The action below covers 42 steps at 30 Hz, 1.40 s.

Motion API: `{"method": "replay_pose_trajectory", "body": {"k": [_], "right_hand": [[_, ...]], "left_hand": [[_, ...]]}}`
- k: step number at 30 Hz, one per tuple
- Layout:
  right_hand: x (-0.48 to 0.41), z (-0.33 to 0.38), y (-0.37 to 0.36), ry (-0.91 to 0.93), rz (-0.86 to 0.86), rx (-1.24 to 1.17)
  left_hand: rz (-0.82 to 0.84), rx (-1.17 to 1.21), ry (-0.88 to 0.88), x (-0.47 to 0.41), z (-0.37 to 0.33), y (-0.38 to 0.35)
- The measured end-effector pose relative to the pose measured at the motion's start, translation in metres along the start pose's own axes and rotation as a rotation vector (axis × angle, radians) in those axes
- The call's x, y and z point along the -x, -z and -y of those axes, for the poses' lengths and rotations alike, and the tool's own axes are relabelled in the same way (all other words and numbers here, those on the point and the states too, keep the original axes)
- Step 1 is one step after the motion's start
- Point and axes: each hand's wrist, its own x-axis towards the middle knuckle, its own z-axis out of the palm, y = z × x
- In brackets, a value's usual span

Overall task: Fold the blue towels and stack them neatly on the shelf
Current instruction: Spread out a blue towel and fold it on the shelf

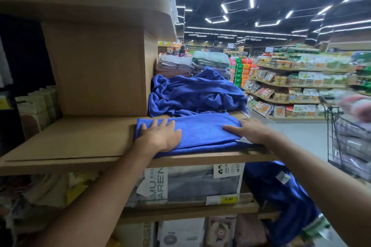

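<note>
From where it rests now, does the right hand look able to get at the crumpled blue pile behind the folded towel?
Probably yes. The right hand lies flat on the folded towel, and the crumpled pile sits just behind it on the same shelf, with nothing standing between them.

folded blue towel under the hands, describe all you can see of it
The folded blue towel is a soft-looking cloth in bright blue, folded into a long flat rectangle of several layers. It lies at the front edge of the wooden shelf, in front of a heap of unfolded blue towels. The left hand rests flat on its left end, the right hand on its right. A white tag shows at its right front corner.
</note>
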Motion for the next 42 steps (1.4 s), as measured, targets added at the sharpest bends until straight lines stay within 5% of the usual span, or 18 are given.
{"method": "replay_pose_trajectory", "body": {"k": [8,16,21,28,35,42], "right_hand": [[0.004,0.01,0.007,0.002,-0.182,-0.223],[0.006,-0.008,0.044,-0.282,0.308,-1.038],[0.004,-0.022,0.042,-0.209,0.446,-1.077],[-0.002,-0.024,0.04,-0.097,0.264,-0.942],[0.007,-0.031,0.04,-0.147,0.543,-1.282],[0.008,-0.014,0.033,-0.116,0.332,-1.065]], "left_hand": [[-0.013,0.036,-0.024,0.003,-0.004,0.005],[-0.002,0.026,-0.008,0.008,-0.036,0.001],[-0.01,-0.007,-0.02,0.014,-0.036,0.0],[0.04,-0.028,-0.012,0.02,-0.037,0.004],[0.037,-0.022,-0.005,0.023,-0.038,0.004],[0.013,-0.016,-0.021,0.027,-0.04,0.004]]}}
